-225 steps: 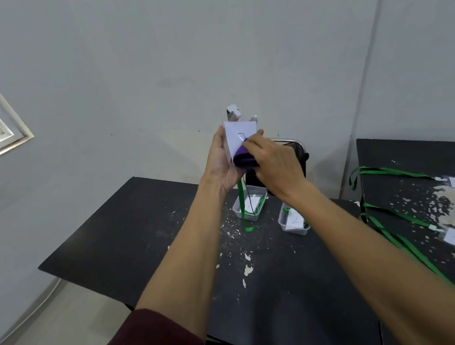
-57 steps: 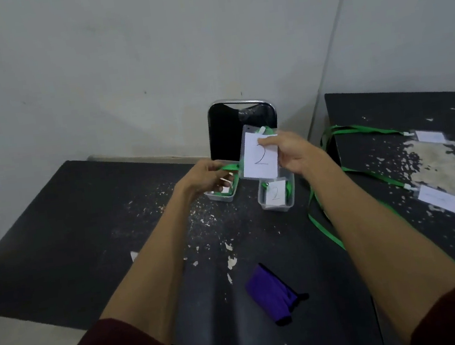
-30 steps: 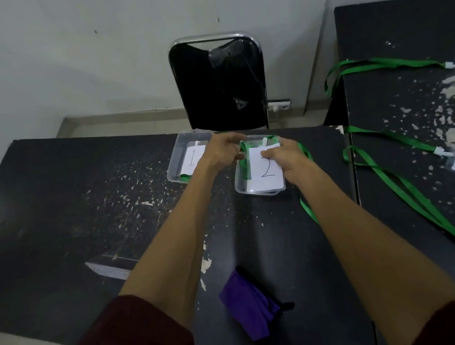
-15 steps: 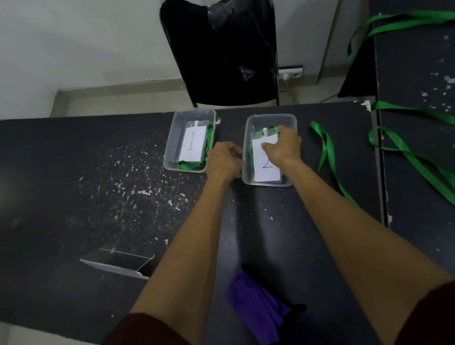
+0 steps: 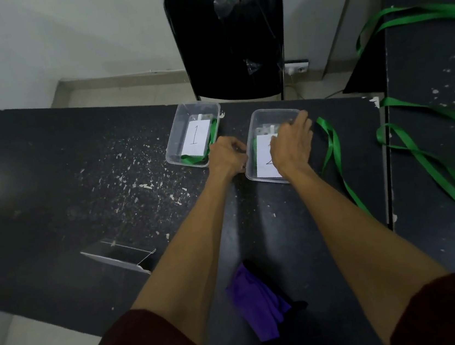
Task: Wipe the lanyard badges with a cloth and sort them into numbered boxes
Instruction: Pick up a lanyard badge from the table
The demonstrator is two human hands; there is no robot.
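Badge (image 5: 265, 165) marked 2 lies in the right-hand clear box (image 5: 272, 113) near the table's (image 5: 79, 190) far edge, its green lanyard (image 5: 333, 142) trailing toward the right edge. The right hand (image 5: 291, 144) rests loosely spread over it, fingertips at the box's far rim. The left hand (image 5: 227, 155) sits curled against the box's left wall; whether it holds anything I cannot tell.

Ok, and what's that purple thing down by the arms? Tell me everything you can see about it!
It is a purple cloth, soft-looking fabric, crumpled into a long bunch. It lies on the black table near its front edge, between the two forearms. A small black bit pokes out beside it. Neither the left hand nor the right hand touches it.
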